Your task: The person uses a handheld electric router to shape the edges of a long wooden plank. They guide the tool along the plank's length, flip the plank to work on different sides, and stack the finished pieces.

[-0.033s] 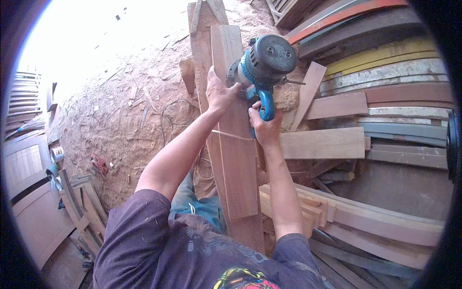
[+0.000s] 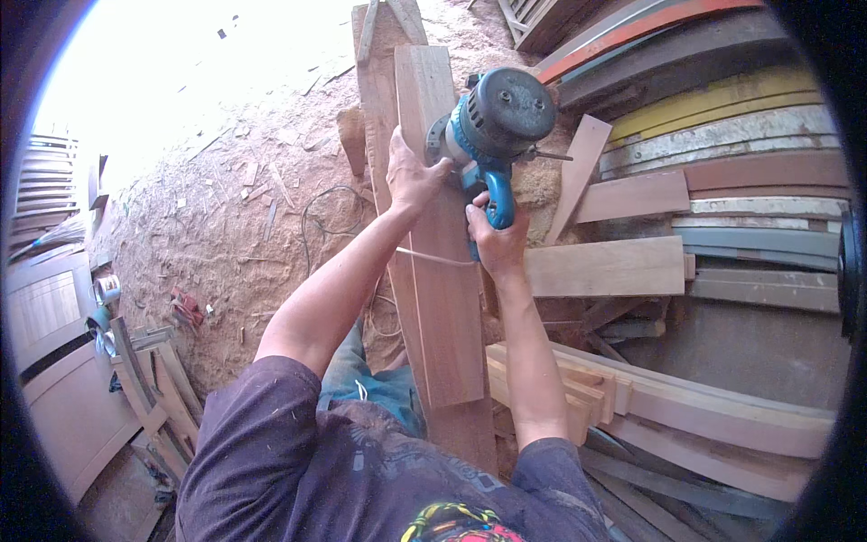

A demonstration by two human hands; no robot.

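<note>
Your right hand (image 2: 499,240) grips the blue power tool (image 2: 506,108); your left hand (image 2: 416,181) spreads over the board (image 2: 449,339) beside it.

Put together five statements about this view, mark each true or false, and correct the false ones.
1. The right hand grips the blue handle of the power tool. True.
2. The power tool lies on the ground, away from both hands. False: it is held at the plank.
3. The left hand is at the plank, its thumb close to the power tool. True.
4. The plank's long edges run from left to right across the picture. False: its length runs away from the person, from the lower part of the picture to the upper.
5. A pale cord passes across the plank. True.
</note>
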